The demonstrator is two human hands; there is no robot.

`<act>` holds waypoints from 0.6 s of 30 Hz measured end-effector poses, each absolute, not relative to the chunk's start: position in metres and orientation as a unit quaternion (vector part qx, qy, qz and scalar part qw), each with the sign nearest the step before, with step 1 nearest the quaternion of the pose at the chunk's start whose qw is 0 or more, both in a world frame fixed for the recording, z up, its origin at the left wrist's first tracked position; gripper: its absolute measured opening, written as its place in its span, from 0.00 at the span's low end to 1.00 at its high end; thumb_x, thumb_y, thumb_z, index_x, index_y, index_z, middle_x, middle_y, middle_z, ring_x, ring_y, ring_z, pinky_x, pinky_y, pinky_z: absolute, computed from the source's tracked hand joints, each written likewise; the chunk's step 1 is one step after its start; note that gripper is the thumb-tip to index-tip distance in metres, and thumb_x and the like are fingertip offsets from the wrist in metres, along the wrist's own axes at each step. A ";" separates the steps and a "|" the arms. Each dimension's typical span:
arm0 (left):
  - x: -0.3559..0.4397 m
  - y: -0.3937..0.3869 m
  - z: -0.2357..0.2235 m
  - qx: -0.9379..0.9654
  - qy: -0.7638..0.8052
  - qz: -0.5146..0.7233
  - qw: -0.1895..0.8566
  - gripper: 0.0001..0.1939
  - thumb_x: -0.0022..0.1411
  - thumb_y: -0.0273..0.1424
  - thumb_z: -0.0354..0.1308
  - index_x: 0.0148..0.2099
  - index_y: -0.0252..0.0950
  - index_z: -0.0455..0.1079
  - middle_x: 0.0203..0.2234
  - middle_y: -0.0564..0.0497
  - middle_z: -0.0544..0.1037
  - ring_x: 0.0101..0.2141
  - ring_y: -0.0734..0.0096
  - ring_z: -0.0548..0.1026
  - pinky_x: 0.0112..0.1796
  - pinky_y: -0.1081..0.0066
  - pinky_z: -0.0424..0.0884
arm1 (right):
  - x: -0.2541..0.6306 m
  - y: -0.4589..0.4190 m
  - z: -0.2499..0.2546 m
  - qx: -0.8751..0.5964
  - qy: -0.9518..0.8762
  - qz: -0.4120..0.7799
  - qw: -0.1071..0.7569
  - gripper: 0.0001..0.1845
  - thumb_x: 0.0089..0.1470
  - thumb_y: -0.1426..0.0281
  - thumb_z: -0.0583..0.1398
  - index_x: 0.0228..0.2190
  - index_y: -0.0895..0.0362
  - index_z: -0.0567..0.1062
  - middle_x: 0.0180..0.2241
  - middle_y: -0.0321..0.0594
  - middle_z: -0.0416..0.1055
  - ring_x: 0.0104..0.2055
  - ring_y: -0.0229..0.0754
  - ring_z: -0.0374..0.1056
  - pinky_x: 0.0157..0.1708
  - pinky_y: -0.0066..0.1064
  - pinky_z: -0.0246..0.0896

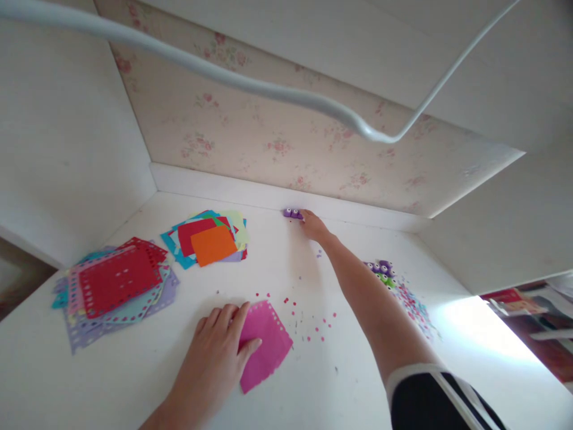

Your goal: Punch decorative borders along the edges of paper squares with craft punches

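My left hand (221, 334) is on a pink sheet of paper (268, 343), thumb across its face and fingers curled at its left edge. Small punched holes line parts of that sheet's border. Far ahead, my right hand (312, 224) reaches to the back of the desk, its fingers closed at the right end of a short row of small purple figures with googly eyes (293, 213). The fingertips are partly hidden there. Tiny pink paper dots (317, 329) lie scattered right of the pink sheet.
On the left lies a pile of hole-edged coloured sheets (120, 280), with a stack of plain coloured papers (213, 245) behind it. More purple and green googly-eyed figures (384, 273) and a heap of paper bits (414, 307) sit beyond my right forearm. A white cable (250, 83) crosses above.
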State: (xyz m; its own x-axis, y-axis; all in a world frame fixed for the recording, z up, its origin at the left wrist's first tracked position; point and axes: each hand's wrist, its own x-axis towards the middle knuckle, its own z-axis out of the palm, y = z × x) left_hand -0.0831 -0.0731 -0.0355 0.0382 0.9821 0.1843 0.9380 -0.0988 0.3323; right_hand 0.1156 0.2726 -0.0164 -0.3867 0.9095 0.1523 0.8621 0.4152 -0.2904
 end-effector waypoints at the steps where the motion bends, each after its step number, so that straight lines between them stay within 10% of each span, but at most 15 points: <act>1: -0.084 -0.073 -0.035 0.712 0.670 0.195 0.075 0.24 0.60 0.32 0.63 0.58 0.38 0.67 0.46 0.44 0.75 0.47 0.54 0.72 0.48 0.54 0.66 | 0.117 0.272 -0.016 -0.539 -0.825 0.087 0.145 0.17 0.63 0.64 0.59 0.51 0.57 0.70 0.54 0.46 0.67 0.52 0.48 0.67 0.51 0.48 0.65; 7: -0.086 -0.070 -0.025 0.681 0.635 0.286 0.227 0.09 0.65 0.28 0.53 0.45 0.40 0.72 0.40 0.48 0.76 0.41 0.63 0.76 0.45 0.64 0.70 | 0.135 0.238 -0.010 -0.556 -0.802 0.139 0.170 0.11 0.62 0.67 0.59 0.44 0.59 0.75 0.49 0.47 0.73 0.52 0.47 0.68 0.54 0.44 0.61; 18: -0.085 -0.063 -0.014 0.534 0.634 0.383 0.407 0.19 0.62 0.41 0.58 0.52 0.40 0.68 0.48 0.51 0.78 0.47 0.63 0.77 0.47 0.69 0.72 | 0.170 0.032 -0.026 -0.443 -0.728 0.421 0.311 0.17 0.62 0.61 0.58 0.50 0.52 0.73 0.47 0.43 0.77 0.46 0.44 0.75 0.46 0.37 0.72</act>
State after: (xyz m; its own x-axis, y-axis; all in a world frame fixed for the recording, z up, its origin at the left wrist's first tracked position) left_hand -0.0853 -0.0633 -0.0144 -0.0983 0.9895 -0.1059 0.3660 0.1349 0.9208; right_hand 0.1696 0.0319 -0.0258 -0.4145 0.9066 0.0794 0.3839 0.2533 -0.8880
